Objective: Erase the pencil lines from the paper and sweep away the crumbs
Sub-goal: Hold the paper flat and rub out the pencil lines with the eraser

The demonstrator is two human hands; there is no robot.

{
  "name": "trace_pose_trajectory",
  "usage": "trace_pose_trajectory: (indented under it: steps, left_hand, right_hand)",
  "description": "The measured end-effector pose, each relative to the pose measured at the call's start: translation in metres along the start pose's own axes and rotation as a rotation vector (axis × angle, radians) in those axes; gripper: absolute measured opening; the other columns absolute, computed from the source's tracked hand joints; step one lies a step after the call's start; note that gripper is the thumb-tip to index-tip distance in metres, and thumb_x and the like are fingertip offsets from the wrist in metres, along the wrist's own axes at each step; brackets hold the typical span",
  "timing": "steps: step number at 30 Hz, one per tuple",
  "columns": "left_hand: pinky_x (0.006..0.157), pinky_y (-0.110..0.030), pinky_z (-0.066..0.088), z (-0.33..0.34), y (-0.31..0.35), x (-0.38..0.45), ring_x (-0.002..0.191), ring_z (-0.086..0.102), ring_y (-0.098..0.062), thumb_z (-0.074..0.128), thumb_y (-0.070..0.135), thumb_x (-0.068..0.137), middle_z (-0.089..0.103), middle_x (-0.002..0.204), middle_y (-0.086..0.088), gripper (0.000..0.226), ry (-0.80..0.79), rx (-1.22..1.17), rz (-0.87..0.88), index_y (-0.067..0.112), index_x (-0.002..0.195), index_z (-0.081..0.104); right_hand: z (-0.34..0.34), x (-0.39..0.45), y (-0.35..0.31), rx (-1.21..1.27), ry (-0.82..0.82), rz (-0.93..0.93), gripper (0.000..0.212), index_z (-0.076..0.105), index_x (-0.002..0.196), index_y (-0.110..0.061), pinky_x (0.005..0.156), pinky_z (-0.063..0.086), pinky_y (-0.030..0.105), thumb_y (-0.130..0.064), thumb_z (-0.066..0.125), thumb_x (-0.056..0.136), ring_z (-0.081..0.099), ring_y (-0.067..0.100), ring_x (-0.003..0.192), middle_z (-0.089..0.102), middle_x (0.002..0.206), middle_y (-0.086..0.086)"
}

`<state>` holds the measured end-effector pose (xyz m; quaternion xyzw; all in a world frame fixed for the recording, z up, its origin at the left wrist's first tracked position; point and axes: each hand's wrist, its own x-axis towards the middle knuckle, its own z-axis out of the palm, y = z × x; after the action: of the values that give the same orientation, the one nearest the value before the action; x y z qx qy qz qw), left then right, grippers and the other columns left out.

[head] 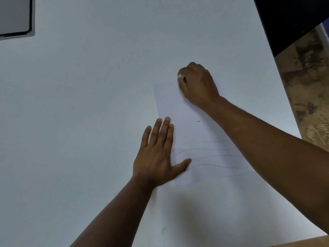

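1. Head view: left hand (156, 154) is lying flat, pinning the paper (179, 111) by its left edge.
2. Right hand (197, 84) is clenching an eraser (180, 76) at the far end; the lines (210, 154) are sitting nearer, under that forearm, so it's pulling back next, I'd guess.

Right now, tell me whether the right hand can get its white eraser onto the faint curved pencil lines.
Probably yes: the right hand holds the eraser farther up the white paper, with bare paper before the lines.
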<state>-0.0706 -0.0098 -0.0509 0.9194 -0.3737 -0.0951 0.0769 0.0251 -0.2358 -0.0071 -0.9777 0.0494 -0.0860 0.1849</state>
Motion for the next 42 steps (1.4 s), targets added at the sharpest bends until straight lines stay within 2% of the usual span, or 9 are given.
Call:
trace_pose_trajectory:
  steps: [7,12,19,24,28,31,34,37,42]
  left_hand:
    - [0.128,-0.048,0.006,0.003,-0.002,-0.001,0.160,-0.004,-0.024,0.030,0.083,0.093,0.000,0.174,-0.006,0.105,0.021,-0.020,0.010,0.008,0.164,0.013]
    - [0.128,-0.048,0.006,0.004,-0.002,0.000,0.160,-0.003,-0.024,0.029,0.082,0.093,0.002,0.174,-0.007,0.104,0.030,-0.018,0.010,0.007,0.164,0.014]
    - [0.128,-0.048,0.005,0.004,-0.002,-0.001,0.160,-0.006,-0.024,0.025,0.083,0.094,0.000,0.174,-0.006,0.103,0.004,-0.024,0.005,0.010,0.165,0.012]
    - [0.130,-0.048,0.004,-0.002,-0.003,-0.004,0.160,-0.011,-0.022,0.020,0.082,0.095,-0.007,0.174,-0.004,0.098,-0.008,-0.097,0.023,0.017,0.166,0.004]
    - [0.129,-0.046,0.012,-0.014,-0.012,0.013,0.160,-0.002,-0.021,0.026,0.069,0.101,0.001,0.173,-0.004,0.086,0.079,-0.207,0.024,0.015,0.165,0.010]
    - [0.130,-0.044,0.003,-0.029,-0.033,0.056,0.160,-0.007,-0.022,0.023,0.061,0.104,0.001,0.173,-0.006,0.081,0.106,-0.118,0.039,0.009,0.164,0.010]
    - [0.128,-0.041,-0.008,-0.038,-0.050,0.096,0.158,-0.015,-0.021,0.015,0.063,0.102,-0.006,0.173,-0.007,0.083,0.034,-0.051,0.050,0.008,0.164,0.002]
    - [0.129,-0.046,-0.005,-0.031,-0.056,0.108,0.157,-0.017,-0.019,0.011,0.067,0.100,-0.007,0.173,-0.006,0.086,-0.044,0.013,0.104,0.010,0.164,-0.001]
    - [0.129,-0.045,-0.002,-0.021,-0.056,0.104,0.160,-0.005,-0.021,0.020,0.067,0.102,0.001,0.173,-0.008,0.086,0.025,0.054,0.095,0.008,0.165,0.010]
  right_hand:
    - [0.025,-0.025,-0.048,0.049,0.002,-0.099,0.020,0.069,0.096,-0.007,0.071,0.048,0.043,-0.019,0.053,0.095,0.060,0.029,0.080,0.066,0.090,0.011]
    - [0.022,-0.003,-0.031,0.001,0.075,0.027,0.024,0.068,0.100,-0.006,0.074,0.048,0.041,-0.020,0.048,0.097,0.060,0.031,0.086,0.064,0.095,0.013]
    - [-0.003,-0.019,-0.024,0.208,0.195,0.097,0.020,0.069,0.103,-0.009,0.069,0.049,0.028,-0.020,0.055,0.095,0.061,0.017,0.076,0.063,0.097,0.007]
    - [0.003,-0.051,-0.031,0.245,0.092,0.103,0.020,0.069,0.109,-0.005,0.079,0.053,0.035,-0.016,0.057,0.097,0.063,0.021,0.087,0.065,0.102,0.010]
    - [0.002,-0.052,-0.031,0.220,0.053,0.114,0.022,0.069,0.112,-0.005,0.082,0.053,0.041,-0.017,0.059,0.096,0.063,0.026,0.093,0.067,0.101,0.011]
    - [0.001,-0.044,-0.028,0.191,0.089,0.191,0.020,0.070,0.107,-0.006,0.080,0.052,0.039,-0.018,0.061,0.094,0.063,0.027,0.089,0.067,0.096,0.011]
    - [0.007,-0.036,-0.032,0.175,0.124,0.244,0.016,0.071,0.099,-0.008,0.075,0.050,0.039,-0.017,0.060,0.092,0.061,0.026,0.086,0.065,0.091,0.010]
    - [0.016,-0.033,-0.041,0.145,0.127,0.243,0.017,0.070,0.096,-0.007,0.073,0.050,0.040,-0.018,0.058,0.094,0.059,0.027,0.085,0.064,0.090,0.011]
    - [0.013,-0.031,-0.035,-0.027,0.096,0.187,0.020,0.068,0.093,-0.005,0.074,0.049,0.043,-0.015,0.051,0.094,0.058,0.031,0.083,0.063,0.089,0.013]
